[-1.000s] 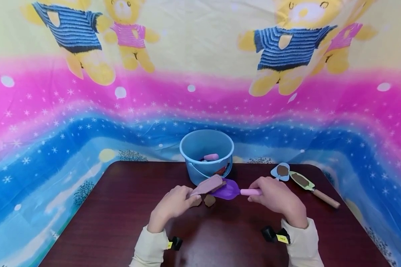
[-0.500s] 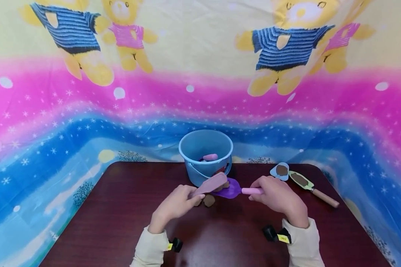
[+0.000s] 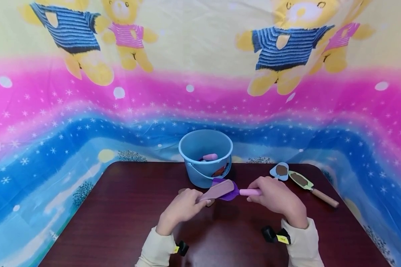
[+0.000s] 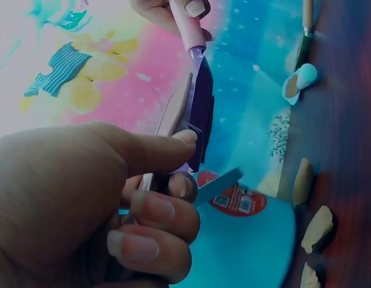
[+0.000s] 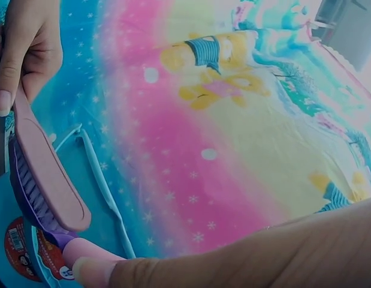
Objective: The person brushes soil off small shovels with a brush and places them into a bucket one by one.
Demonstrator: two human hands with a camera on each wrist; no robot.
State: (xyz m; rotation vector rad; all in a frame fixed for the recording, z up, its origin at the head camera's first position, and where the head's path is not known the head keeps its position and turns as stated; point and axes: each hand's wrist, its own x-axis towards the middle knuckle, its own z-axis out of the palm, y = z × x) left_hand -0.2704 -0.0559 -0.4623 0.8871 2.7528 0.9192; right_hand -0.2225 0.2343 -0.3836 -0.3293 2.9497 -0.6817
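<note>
My left hand [image 3: 183, 207] pinches the handle of a pink brush [image 3: 220, 189] between thumb and fingers. Its white bristles face down into a purple toy shovel [image 5: 38, 207], as the right wrist view shows. The shovel's pink handle [image 3: 250, 192] is gripped by my right hand [image 3: 277, 194]. Shovel and brush are level, held in front of a light blue bucket [image 3: 194, 174]. Below my left hand, brown clods [image 4: 317, 229] lie on the table; in the head view they are mostly covered. What lies in the shovel is hidden by the brush.
Inside the bucket a pink handle [image 3: 210, 157] shows. To the right on the dark wooden table [image 3: 120, 215] lie a light blue scoop [image 3: 275, 174] and a green trowel [image 3: 325, 198] with a wooden handle, both brown inside. A patterned cloth [image 3: 187, 100] hangs behind.
My left hand has moved right and slightly down, bringing the brush across the shovel's bowl. Brown bits seen on the shovel before are now covered. My right hand has barely moved.
</note>
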